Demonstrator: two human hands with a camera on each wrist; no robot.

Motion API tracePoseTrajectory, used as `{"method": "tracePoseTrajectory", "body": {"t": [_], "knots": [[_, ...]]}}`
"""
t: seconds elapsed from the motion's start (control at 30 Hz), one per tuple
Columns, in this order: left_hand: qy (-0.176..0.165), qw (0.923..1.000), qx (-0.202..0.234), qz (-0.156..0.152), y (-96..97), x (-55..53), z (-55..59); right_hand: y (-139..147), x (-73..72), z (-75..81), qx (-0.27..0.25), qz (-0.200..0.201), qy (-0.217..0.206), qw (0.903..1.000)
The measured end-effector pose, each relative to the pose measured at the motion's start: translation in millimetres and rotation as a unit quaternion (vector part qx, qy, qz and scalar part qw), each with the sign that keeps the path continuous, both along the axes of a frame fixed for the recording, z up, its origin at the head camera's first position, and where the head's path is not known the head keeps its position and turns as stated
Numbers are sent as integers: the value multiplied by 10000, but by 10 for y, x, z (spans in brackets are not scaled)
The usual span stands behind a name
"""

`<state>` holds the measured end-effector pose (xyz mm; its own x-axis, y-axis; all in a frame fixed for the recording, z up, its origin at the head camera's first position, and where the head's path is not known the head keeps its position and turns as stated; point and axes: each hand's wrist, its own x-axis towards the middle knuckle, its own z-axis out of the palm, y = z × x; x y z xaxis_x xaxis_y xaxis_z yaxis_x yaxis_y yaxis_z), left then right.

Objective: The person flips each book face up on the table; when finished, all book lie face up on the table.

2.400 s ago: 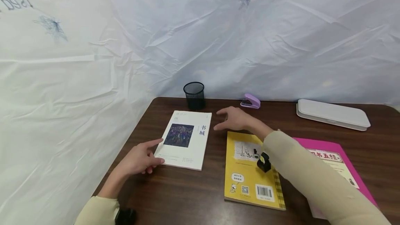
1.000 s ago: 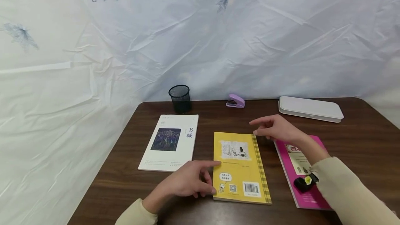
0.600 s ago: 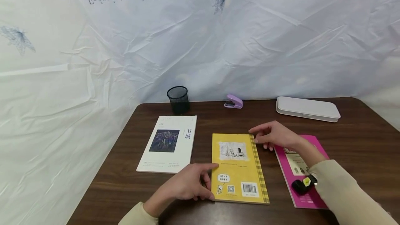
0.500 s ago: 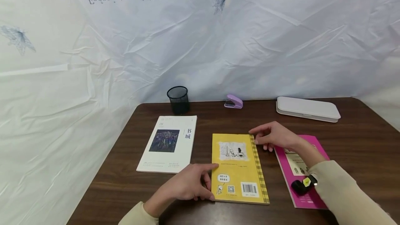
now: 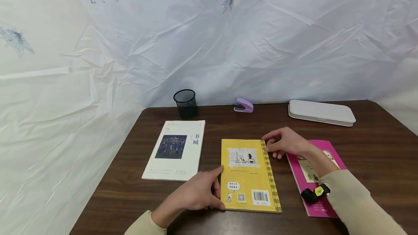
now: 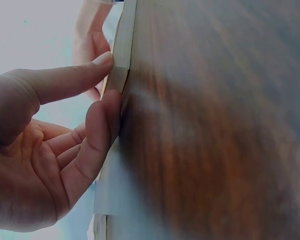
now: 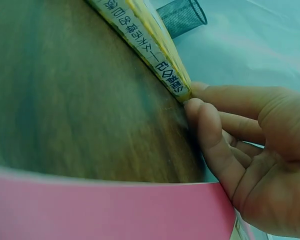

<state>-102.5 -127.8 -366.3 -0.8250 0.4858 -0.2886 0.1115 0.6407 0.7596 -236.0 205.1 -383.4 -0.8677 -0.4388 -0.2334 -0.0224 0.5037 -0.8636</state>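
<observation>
A yellow book [image 5: 246,177] with a barcode and cartoon prints lies flat on the dark wooden table. My left hand [image 5: 199,191] is at its left side: the index fingertip meets the left edge and the thumb is at the near left corner, as the left wrist view also shows with the thumb [image 6: 85,77] against the page edge. At the far right corner is my right hand [image 5: 285,142], index finger and thumb touching the corner beside the checked spine [image 7: 145,45]. Neither hand lifts the book.
Left of it lies a white magazine [image 5: 192,155]; to the right, a pink book [image 5: 321,206] is partly under the right forearm. Along the back stand a black mesh pen holder [image 5: 185,104], a purple stapler [image 5: 244,105] and a white case [image 5: 321,112], before a white cloth sheet.
Both hands have moved right, from around the white magazine to the yellow book. My right fingers have come in to its far right corner. The view has shifted right; lately, little has moved.
</observation>
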Motion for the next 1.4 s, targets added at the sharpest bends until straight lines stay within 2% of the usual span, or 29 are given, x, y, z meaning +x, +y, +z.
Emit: {"method": "tracePoseTrajectory", "body": {"t": [0.37,0.5,0.63,0.87,1.13,1.4], "knots": [[-5,10000,-45,-6,3,-4,-3,-23,29,47,-195,-101,-214,9995],[-78,9999,-57,-38,-7,-13,6,22,23,66,-416,-192,-387,9982],[-86,9999,-26,-61,-22,-16,2,71,18,84,-764,-52,-471,9960],[-176,9998,103,-80,-45,-18,6,139,16,110,-1224,259,-207,9919],[-332,9991,203,-194,-74,-43,4,178,2,88,-1168,442,161,9920],[-472,9979,341,-274,-100,-65,-2,194,21,131,-962,387,332,9941]]}}
